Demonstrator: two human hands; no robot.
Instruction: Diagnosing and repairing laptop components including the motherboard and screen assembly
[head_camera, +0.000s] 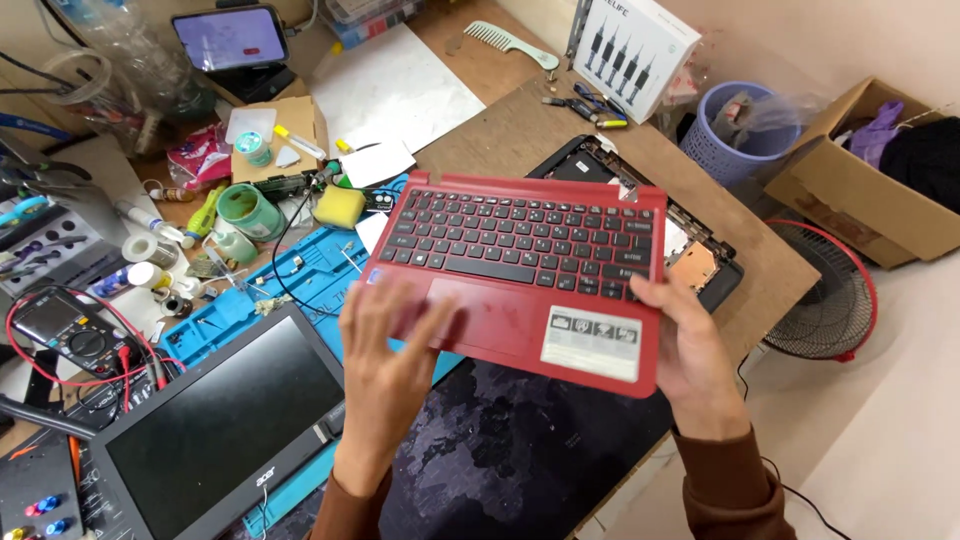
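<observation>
A red laptop keyboard cover (520, 270), with black keys and a touchpad, is held tilted above the desk. My left hand (385, 365) rests with spread fingers on its left palm rest and near edge. My right hand (690, 355) grips its right near corner, thumb on top beside a white sticker (592, 342). Behind and under the cover lies the black laptop base (705, 265) with its insides showing. A detached black laptop screen (225, 425) lies at the lower left.
A blue repair mat (300, 285) and a dark desk mat (510, 450) cover the wooden desk (520, 130). Tools, tape rolls, a multimeter (65, 330), a yellow sponge (338, 205) and a phone (230, 38) crowd the left. A lilac basket (740, 130), cardboard box (870, 180) and fan (830, 300) stand at right.
</observation>
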